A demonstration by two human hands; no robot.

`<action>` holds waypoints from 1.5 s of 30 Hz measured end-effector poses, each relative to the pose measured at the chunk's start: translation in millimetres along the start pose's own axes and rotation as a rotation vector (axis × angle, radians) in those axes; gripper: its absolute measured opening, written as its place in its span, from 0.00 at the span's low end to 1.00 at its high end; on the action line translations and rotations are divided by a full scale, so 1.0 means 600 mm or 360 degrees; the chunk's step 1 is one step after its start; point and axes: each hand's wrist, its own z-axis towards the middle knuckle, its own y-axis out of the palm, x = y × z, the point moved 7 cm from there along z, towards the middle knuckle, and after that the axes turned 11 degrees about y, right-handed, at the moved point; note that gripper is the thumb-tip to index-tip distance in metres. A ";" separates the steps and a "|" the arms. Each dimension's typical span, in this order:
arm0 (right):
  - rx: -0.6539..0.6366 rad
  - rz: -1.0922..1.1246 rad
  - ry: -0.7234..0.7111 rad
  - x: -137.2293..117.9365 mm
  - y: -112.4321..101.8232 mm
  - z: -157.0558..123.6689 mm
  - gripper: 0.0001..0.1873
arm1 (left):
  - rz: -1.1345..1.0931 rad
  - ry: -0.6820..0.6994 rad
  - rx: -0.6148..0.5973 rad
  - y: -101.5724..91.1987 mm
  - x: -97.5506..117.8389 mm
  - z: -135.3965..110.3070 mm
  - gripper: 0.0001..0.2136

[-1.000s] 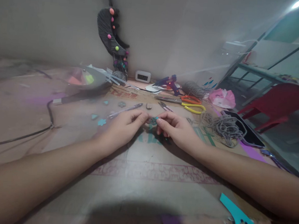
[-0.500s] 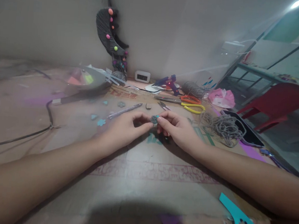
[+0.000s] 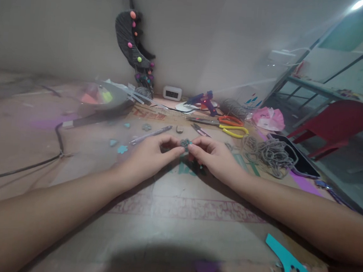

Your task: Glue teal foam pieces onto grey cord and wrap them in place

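Note:
Between my two hands is a small flower-shaped piece (image 3: 185, 144), greyish with a bit of teal at its right edge. My left hand (image 3: 159, 153) pinches its left side between thumb and forefinger. The thumb and fingers of my right hand (image 3: 211, 153) are closed on its right side. A similar grey flower piece (image 3: 146, 127) lies beyond my left hand, close to a pen (image 3: 152, 134). Left of that hand are a blue flower cutout (image 3: 122, 149) and a small blue triangular scrap (image 3: 113, 142).
Yellow-and-orange-handled scissors (image 3: 232, 129), a glue gun (image 3: 204, 101) and a white clock (image 3: 172, 93) are at the back. Tangled grey yarn (image 3: 276, 156) lies by a black tray (image 3: 296, 155) on the right. A teal cut-out sheet (image 3: 290, 266) sits at front right.
The flower piece has turned slightly in my fingers, so more of its grey face shows and less teal. My right hand has shifted a little to the left.

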 end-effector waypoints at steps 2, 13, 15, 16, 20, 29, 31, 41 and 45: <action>0.0055 -0.0067 -0.0062 -0.006 -0.005 -0.002 0.22 | 0.0012 -0.0013 0.0005 0.000 0.000 0.002 0.13; 0.0672 -0.1128 -0.0527 -0.060 -0.127 0.028 0.09 | 0.0046 -0.0126 0.0030 -0.001 -0.007 0.001 0.11; 0.0578 -0.1382 -0.0523 -0.039 -0.124 0.047 0.14 | 0.0064 -0.0128 0.0019 -0.001 -0.008 0.000 0.12; 0.0528 -0.1508 -0.0516 -0.028 -0.120 0.055 0.17 | 0.0064 -0.0126 0.0012 0.000 -0.008 0.000 0.12; 0.0391 -0.1828 -0.0462 0.003 -0.104 0.073 0.21 | 0.0036 -0.0132 -0.0007 0.004 -0.007 0.001 0.11; 0.0572 -0.1903 -0.0436 0.011 -0.117 0.078 0.19 | 0.0081 -0.0112 0.0021 0.002 -0.004 0.003 0.10; 0.0670 -0.1741 -0.0533 -0.006 -0.123 0.065 0.19 | 0.0080 -0.0107 0.0030 0.001 -0.004 0.002 0.09; 0.0716 -0.1609 -0.1479 -0.064 -0.046 -0.047 0.16 | 0.0012 -0.0145 0.0036 0.001 0.005 0.002 0.06; 0.0780 -0.1692 -0.1590 -0.060 -0.042 -0.055 0.13 | 0.0052 -0.0156 0.0023 -0.001 0.009 0.001 0.06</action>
